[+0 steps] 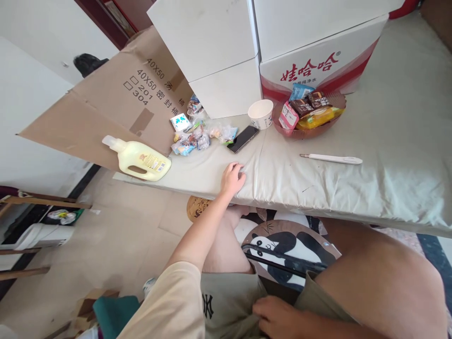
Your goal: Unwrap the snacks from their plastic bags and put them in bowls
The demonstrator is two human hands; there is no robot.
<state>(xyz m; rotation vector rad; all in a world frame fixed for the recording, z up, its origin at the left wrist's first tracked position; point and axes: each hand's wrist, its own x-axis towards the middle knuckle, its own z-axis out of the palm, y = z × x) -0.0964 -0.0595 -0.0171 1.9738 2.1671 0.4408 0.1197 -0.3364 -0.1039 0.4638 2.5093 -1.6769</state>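
My left hand (233, 180) rests on the cloth-covered table (271, 183) close to its front edge, fingers loosely bent and slightly apart, holding nothing. Just beyond it lies a dark smartphone (243, 139). Small wrapped snacks (190, 140) are heaped to the left of the phone, and a white paper cup (261, 114) stands behind its right end. Down on my lap, my right hand (277, 314) lies against the shorts (229, 296) with its visible fingers curled in; no object shows in it. A white-handled craft knife (332, 159) lies farther right on the table.
A yellow detergent bottle (144, 161) lies on the table's left end, before a large cardboard sheet (123, 99). White boxes (226, 89) are stacked behind. A reddish bowl (300, 133) holds packaged snacks. Below the edge is a panda-printed round stool or board (300, 230).
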